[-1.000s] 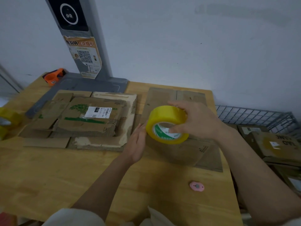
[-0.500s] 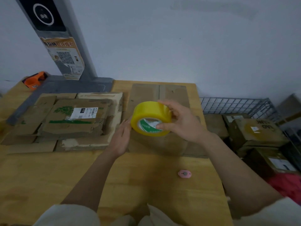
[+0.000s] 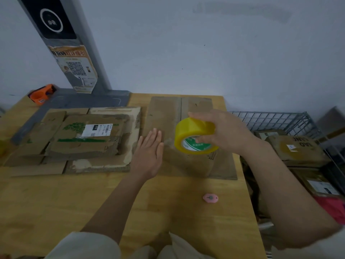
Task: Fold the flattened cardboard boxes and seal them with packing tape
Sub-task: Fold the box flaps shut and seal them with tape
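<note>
Yellow packing tape point(image 3: 196, 136) is held above the counter point(image 3: 56, 202) by the right hand point(image 3: 224, 131), whose fingers are curled over the roll's rim and into its core. The left hand point(image 3: 149, 154) is kept flat with fingers straight, and grips nothing; whether its palm actually rests on the cardboard cannot be told from this angle. A plain flattened box point(image 3: 168, 113) is laid beneath both hands, and a stack of flattened boxes point(image 3: 84, 139) with a shipping label is seen just beside it to the left. A small pink cutter point(image 3: 210, 198) is left near the counter's front, well apart from the roll.

No box is yet folded, so sealing is judged some way off. The free end of the tape is not visible, and time may be lost if it has stuck back onto the roll. The roll could be dropped if the grip is loosened while the end is sought. The flat box lies close to the counter's right edge and might be pushed off toward the wire basket point(image 3: 270, 120).
</note>
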